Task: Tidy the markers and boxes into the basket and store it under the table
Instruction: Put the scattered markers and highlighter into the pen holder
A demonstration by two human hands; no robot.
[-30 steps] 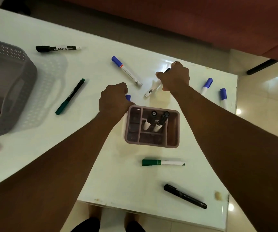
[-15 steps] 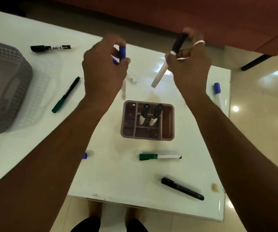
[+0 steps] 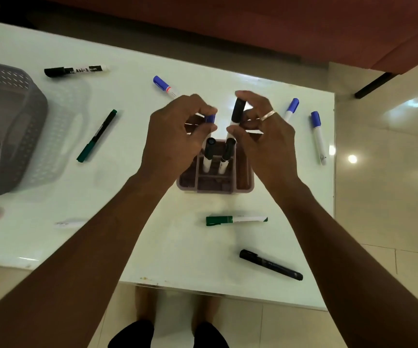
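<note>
Left hand (image 3: 175,136) pinching a blue-capped marker (image 3: 210,119), right hand (image 3: 260,136) gripping a black-capped one (image 3: 237,112), both above the organizer (image 3: 245,172), looks like.

Both hands now sit lower than half a second ago, directly over the pink organiser box (image 3: 244,180). The left hand (image 3: 175,136) brings its blue-capped marker (image 3: 210,119) down, the right hand (image 3: 265,136) its black-capped marker (image 3: 237,111), both near upright.

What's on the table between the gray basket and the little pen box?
In the head view, a thin green pen lies between the basket and the pen box.
</note>
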